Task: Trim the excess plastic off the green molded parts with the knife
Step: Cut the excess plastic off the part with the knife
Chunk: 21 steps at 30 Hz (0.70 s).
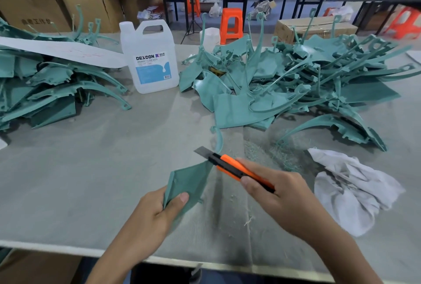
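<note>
The left hand (pixel 157 213) pinches the lower corner of one green part (pixel 189 181), thumb on its face, and holds it tilted above the table (pixel 91 181). The right hand (pixel 282 199) is wrapped round the orange knife (pixel 237 168), thumb along the handle. The blade (pixel 202 151) sticks out toward ten o'clock, past the part's upper right corner. I cannot tell whether steel touches plastic. A thin curved strip (pixel 219 141) rises at twelve o'clock behind the blade; whether it belongs to this part is unclear.

To do this step well, I would lay the blade at a shallow angle along the edge and shave away from the holding hand, toward ten o'clock. The left thumb sits at the seven o'clock end of the part, well clear of that line, and should remain there. Light strokes seem safer than one deep cut, since thin plastic may flex and let the blade skip.

Shavings (pixel 273 154) lie at two o'clock of the hands. A heap of parts (pixel 284 83) sits at one o'clock, and another heap (pixel 45 85) at ten.
</note>
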Available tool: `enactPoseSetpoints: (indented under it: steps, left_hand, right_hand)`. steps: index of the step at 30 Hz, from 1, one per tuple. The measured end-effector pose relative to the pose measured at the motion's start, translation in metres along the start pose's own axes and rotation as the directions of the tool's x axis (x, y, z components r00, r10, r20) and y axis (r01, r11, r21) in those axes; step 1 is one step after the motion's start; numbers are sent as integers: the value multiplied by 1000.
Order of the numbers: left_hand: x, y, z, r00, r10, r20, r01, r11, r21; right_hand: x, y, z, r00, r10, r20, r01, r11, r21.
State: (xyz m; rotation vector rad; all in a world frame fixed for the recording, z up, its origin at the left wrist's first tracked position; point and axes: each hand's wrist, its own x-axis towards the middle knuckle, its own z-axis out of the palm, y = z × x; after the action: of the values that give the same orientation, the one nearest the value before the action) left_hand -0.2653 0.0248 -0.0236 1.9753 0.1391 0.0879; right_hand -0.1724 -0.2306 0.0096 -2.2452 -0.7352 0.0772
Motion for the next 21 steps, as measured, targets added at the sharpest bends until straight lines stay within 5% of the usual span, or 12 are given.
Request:
enactPoseSetpoints:
  steps: [10, 21]
  left_hand:
    - [-2, -9, -21, 985, -149, 89, 169, 939, -299]
    - [-6, -38, -23, 954, -277, 116, 287, 725, -626]
  right_hand:
    - [71, 65, 3, 987, 108, 117, -106, 994, -25]
    - [147, 86, 11, 973, 131, 188, -94, 976, -195]
